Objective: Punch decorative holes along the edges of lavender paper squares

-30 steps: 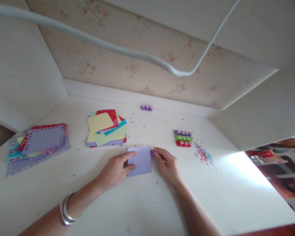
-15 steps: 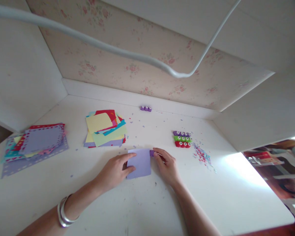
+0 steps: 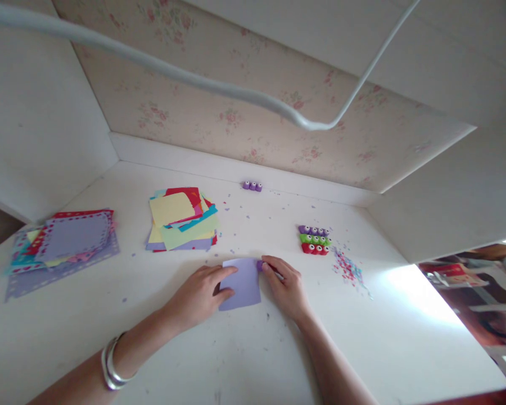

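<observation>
A square sheet of lilac paper [image 3: 245,289] lies in front of me on the white desk. My left hand [image 3: 202,293] grips its left edge, with thumb and forefinger resting on top. At the upper right edge of the sheet is a small purple paper punch [image 3: 259,266], pinched between the thumb and fingers of my right hand [image 3: 284,284]. The punch touches the paper's edge; my fingers hide part of it. Whether the paper is inside its slot I cannot tell.
Patterned paper sheets [image 3: 71,239] lie at far left, and a coloured paper pile [image 3: 175,209] nearer the middle. Purple punches [image 3: 252,186] stand by the wall; rows of purple, green and red punches [image 3: 315,239] stand right, beside scattered confetti [image 3: 349,266]. A white cable [image 3: 236,93] hangs above.
The purple punch now sits tight against the sheet's upper right edge, and the sheet has turned slightly. Both hands keep their hold. The whole view has shifted a little.
</observation>
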A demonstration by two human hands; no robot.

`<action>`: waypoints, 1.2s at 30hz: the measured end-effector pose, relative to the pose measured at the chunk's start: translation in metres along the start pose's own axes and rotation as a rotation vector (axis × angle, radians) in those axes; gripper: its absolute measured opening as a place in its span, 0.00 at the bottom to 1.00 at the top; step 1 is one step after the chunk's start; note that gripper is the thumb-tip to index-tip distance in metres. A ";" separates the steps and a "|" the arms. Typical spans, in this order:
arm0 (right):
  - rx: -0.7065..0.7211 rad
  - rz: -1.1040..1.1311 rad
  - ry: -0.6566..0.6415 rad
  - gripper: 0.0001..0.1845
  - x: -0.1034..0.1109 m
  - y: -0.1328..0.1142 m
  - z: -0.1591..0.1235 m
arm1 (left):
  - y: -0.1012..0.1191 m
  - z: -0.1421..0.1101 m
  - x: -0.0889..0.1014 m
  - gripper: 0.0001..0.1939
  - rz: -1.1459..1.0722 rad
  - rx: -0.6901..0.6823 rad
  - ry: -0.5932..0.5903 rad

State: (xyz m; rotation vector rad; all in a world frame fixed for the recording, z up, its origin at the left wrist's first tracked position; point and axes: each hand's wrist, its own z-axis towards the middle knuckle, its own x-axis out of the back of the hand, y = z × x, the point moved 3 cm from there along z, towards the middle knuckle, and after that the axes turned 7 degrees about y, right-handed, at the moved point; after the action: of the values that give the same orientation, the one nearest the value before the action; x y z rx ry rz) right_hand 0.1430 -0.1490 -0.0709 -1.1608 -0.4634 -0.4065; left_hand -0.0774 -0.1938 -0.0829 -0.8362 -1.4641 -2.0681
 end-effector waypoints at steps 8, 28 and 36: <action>-0.002 -0.002 -0.006 0.12 -0.001 0.001 -0.001 | 0.003 0.000 0.001 0.22 0.011 0.029 -0.023; -0.013 0.011 -0.048 0.13 -0.002 0.000 -0.002 | 0.008 0.001 0.001 0.23 0.025 -0.005 -0.055; -0.024 0.016 -0.052 0.13 -0.001 0.001 0.002 | 0.013 -0.005 0.003 0.21 0.202 -0.085 0.049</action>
State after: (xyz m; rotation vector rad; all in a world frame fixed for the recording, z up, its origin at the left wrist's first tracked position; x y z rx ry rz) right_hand 0.1421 -0.1468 -0.0712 -1.1998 -0.4948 -0.3695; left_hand -0.0718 -0.2030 -0.0733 -0.9200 -1.2200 -1.9953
